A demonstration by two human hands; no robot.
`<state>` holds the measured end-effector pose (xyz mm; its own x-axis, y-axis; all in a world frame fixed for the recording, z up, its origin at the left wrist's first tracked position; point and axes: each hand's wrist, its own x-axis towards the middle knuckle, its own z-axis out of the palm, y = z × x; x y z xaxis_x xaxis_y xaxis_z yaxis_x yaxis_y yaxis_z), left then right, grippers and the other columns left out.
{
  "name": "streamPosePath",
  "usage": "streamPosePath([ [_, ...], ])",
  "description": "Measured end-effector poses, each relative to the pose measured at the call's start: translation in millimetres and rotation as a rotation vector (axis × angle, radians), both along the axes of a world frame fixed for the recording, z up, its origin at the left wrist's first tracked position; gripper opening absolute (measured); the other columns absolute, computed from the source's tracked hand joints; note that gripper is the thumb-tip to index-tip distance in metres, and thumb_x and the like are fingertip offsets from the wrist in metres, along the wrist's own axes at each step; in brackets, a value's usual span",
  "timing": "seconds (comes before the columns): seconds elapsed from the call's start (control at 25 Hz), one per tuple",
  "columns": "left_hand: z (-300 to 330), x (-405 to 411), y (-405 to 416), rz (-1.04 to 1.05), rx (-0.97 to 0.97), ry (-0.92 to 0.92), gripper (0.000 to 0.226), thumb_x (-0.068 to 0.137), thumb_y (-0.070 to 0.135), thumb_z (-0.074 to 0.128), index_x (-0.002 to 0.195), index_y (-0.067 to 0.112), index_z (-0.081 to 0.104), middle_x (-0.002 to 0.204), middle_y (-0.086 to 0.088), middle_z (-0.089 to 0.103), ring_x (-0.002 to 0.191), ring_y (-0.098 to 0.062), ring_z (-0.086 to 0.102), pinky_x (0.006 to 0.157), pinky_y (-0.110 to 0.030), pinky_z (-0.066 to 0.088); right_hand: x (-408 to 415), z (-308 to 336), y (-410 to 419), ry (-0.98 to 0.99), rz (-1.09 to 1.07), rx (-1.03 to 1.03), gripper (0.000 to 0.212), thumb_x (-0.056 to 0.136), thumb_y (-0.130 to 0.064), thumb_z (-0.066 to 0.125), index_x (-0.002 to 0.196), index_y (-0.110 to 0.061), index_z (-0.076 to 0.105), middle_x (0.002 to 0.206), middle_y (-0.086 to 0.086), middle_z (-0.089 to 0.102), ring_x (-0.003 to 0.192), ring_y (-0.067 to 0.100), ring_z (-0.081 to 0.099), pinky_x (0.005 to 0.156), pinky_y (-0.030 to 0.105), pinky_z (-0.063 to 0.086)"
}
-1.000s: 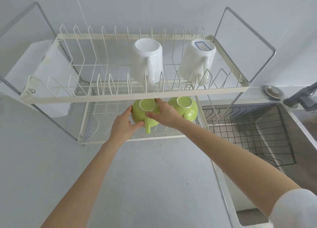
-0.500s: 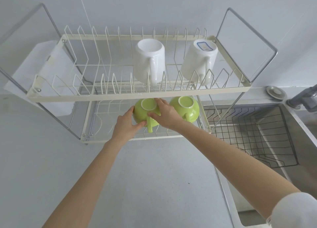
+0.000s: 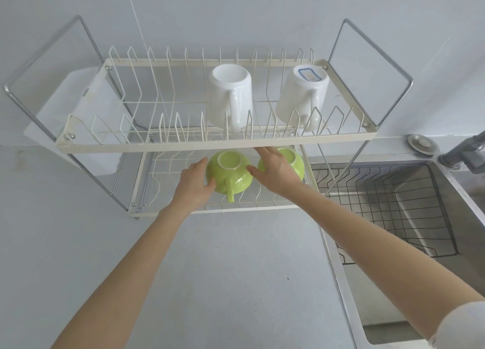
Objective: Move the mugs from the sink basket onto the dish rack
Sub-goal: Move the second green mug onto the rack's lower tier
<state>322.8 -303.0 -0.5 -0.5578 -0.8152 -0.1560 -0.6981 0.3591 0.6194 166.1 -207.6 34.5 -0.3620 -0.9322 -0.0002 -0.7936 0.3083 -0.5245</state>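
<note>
A two-tier cream wire dish rack (image 3: 183, 146) stands on the counter. A green mug (image 3: 231, 174) sits upside down on the lower tier, handle pointing toward me. My left hand (image 3: 194, 186) cups its left side. My right hand (image 3: 275, 174) is spread beside it, thumb tip at the mug's right edge, fingers lying over a second upside-down green mug (image 3: 295, 160). Two white mugs (image 3: 231, 97) (image 3: 301, 94) stand inverted on the upper tier. The black wire sink basket (image 3: 393, 204) at the right holds no mugs.
A steel sink (image 3: 467, 217) with a faucet (image 3: 467, 154) and a round drain plug (image 3: 422, 144) lies at the right. A white board (image 3: 86, 107) hangs on the rack's left end. Grey counter (image 3: 236, 270) stretches in front of the rack.
My right hand has lifted its fingers off the green mug's base and slid right, over the second green mug. The left hand stays against the mug, which now rests on the lower tier.
</note>
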Motion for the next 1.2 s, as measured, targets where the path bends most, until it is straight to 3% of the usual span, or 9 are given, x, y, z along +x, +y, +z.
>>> streamPosePath([
  [0.16,7,-16,9,0.001,-0.067,0.092,0.068,0.083,0.025,0.061,0.141,0.013,0.027,0.147,-0.015,0.031,0.133,-0.036,0.031,0.11,-0.045,0.03,-25,-13,17,0.057,-0.081,0.051,0.067,0.083,-0.026,0.062,0.14,-0.01,0.031,0.145,0.016,0.035,0.139,0.03,0.024,0.114,0.042,0.025],
  [0.32,1,-31,15,-0.05,-0.06,0.032,0.08,0.08,0.033,0.065,0.144,0.019,0.019,0.156,-0.009,0.014,0.142,-0.031,0.014,0.112,-0.046,0.023,-36,-23,25,0.01,-0.163,0.102,0.074,0.083,-0.03,0.062,0.144,-0.016,0.022,0.157,0.009,0.011,0.146,0.028,0.001,0.119,0.042,0.009],
  [0.6,-7,-32,21,-0.048,-0.164,0.015,0.069,0.081,0.034,0.062,0.14,0.017,0.029,0.155,-0.003,0.019,0.14,-0.031,0.017,0.111,-0.038,0.022,-39,-28,34,-0.033,-0.151,0.044,0.075,0.081,-0.031,0.066,0.143,-0.019,0.026,0.155,0.001,0.02,0.143,0.023,0.013,0.115,0.038,0.021],
  [0.92,0,-26,36,-0.041,-0.144,-0.001,0.068,0.082,0.035,0.061,0.141,0.022,0.028,0.156,0.003,0.017,0.138,-0.032,0.016,0.106,-0.042,0.031,-36,-27,46,-0.015,-0.156,0.054,0.075,0.08,-0.034,0.066,0.143,-0.023,0.026,0.154,-0.003,0.021,0.142,0.022,0.015,0.111,0.041,0.029],
  [1.2,0,-26,38,-0.039,-0.14,-0.012,0.068,0.083,0.034,0.06,0.141,0.022,0.026,0.156,0.002,0.016,0.138,-0.032,0.015,0.106,-0.043,0.032,-36,-28,46,-0.026,-0.154,0.056,0.075,0.081,-0.033,0.065,0.143,-0.023,0.024,0.155,-0.003,0.019,0.143,0.022,0.014,0.113,0.041,0.027],
])
